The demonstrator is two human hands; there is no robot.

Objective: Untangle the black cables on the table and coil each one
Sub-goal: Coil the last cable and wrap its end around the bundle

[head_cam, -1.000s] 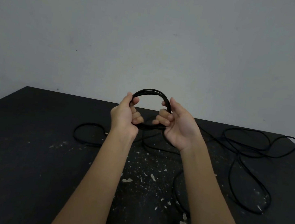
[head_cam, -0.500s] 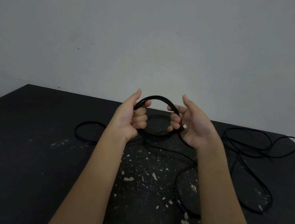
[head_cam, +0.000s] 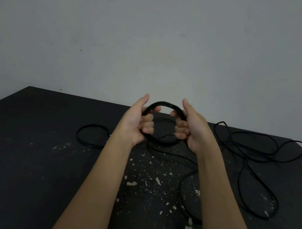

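Both hands hold a black cable coil above the surface: left hand and right hand, fingers curled round it.

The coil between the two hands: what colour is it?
The coil is plain black; the head view shows it best.

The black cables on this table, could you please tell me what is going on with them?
A person is coiling one black cable. The coil is held up above the dark table, with the left hand gripping its left side and the right hand its right. A loose tangle sprawls on the table to the right, not yet coiled, and a small loop lies to the left.
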